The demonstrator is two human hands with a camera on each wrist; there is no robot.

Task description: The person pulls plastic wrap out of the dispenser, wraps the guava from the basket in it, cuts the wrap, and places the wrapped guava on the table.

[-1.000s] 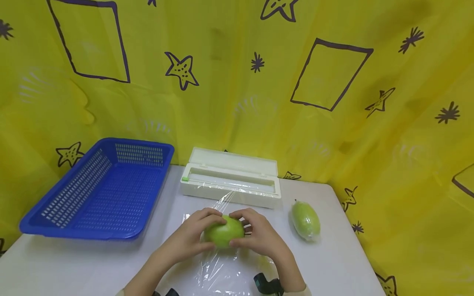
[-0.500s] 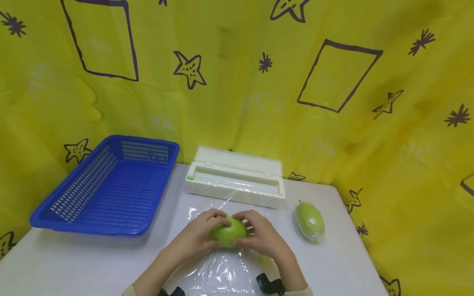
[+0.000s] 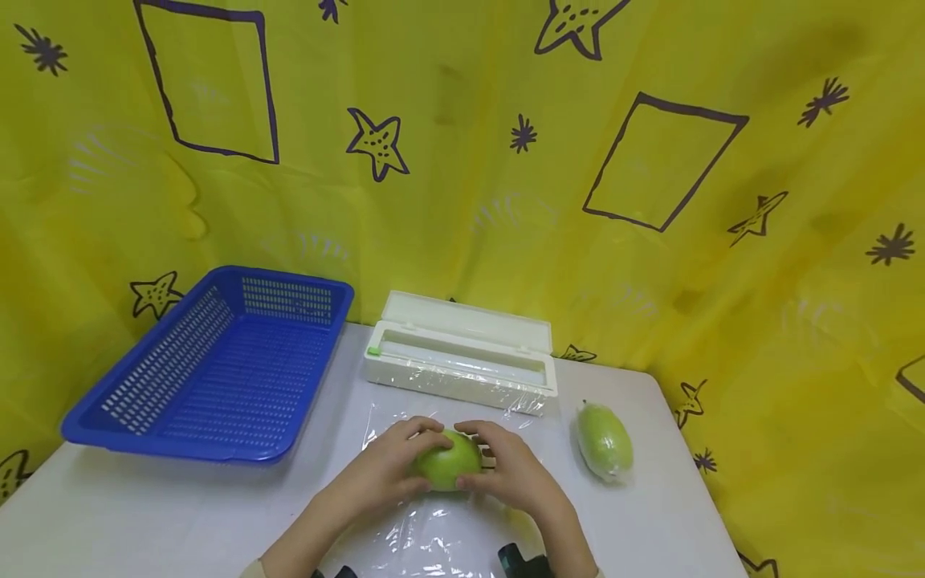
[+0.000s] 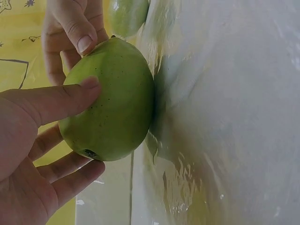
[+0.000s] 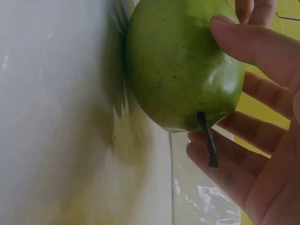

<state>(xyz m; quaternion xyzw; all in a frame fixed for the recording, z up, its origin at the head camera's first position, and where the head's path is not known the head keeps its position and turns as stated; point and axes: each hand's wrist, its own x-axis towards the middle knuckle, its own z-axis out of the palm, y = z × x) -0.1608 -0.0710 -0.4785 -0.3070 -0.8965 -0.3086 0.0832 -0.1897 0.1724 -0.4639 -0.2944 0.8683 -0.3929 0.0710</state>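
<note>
A smooth green pear (image 3: 450,462) with a dark stem lies on a sheet of clear cling film (image 3: 426,538) spread over the table. My left hand (image 3: 393,466) grips its left end, thumb on the near side and fingers on the far side. From the other side my right hand (image 3: 509,470) holds the stem end, its thumb (image 5: 253,44) pressed on the skin. The stem points out between the right thumb and fingers in the right wrist view. Behind the pear, the film runs up to a white cling film dispenser (image 3: 455,389) with its lid raised.
A second green fruit (image 3: 604,441), wrapped in film, lies to the right on the white table (image 3: 672,498). A blue plastic basket (image 3: 217,449) stands at the left. A yellow patterned curtain (image 3: 462,185) hangs behind the table.
The pear has come down onto the film between both hands, and the film strands pulled up toward the dispenser have slackened and flattened. The head view has shifted slightly.
</note>
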